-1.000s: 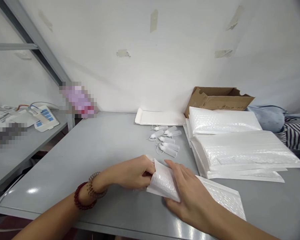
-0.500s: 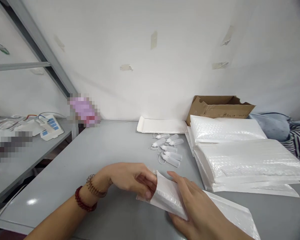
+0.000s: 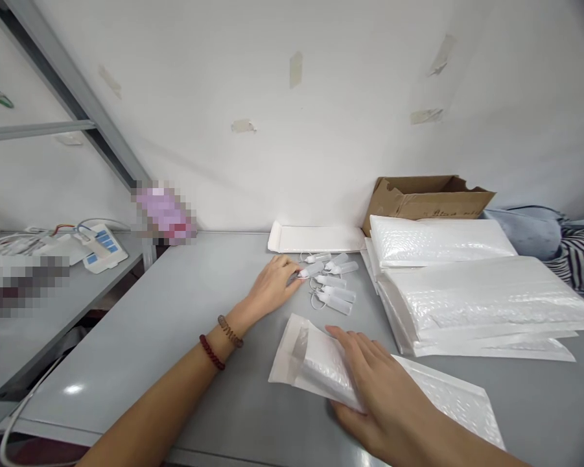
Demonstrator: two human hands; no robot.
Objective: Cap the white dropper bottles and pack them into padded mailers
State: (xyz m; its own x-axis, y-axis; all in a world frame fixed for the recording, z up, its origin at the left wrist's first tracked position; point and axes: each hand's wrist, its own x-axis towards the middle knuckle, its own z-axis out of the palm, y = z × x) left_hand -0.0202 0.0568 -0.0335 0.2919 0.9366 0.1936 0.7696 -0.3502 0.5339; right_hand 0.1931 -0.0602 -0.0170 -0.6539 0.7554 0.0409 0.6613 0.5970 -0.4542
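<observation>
My left hand (image 3: 275, 285) reaches to the group of small translucent bottles, its fingertips at the cap end of one bottle (image 3: 312, 270). Whether the fingers pinch it is too small to tell. Several more bottles (image 3: 335, 302) lie beside it with thin looped cap straps. My right hand (image 3: 374, 383) is wrapped round a small white bubble mailer (image 3: 323, 363), whose open flap end points left. Another white bubble mailer (image 3: 459, 402) lies flat on the table, partly under my right forearm.
Stacked white bubble mailers (image 3: 486, 298) lie on the right, before an open cardboard box (image 3: 432, 202). A long white mailer (image 3: 315, 239) lies along the wall. A power strip (image 3: 104, 250) sits on the left table. Striped and denim fabric (image 3: 583, 253) is at the far right.
My left hand has left the mouth of the small mailer and moved up and forward to the bottles. The mailer's flap now shows fully. My right hand still holds it.
</observation>
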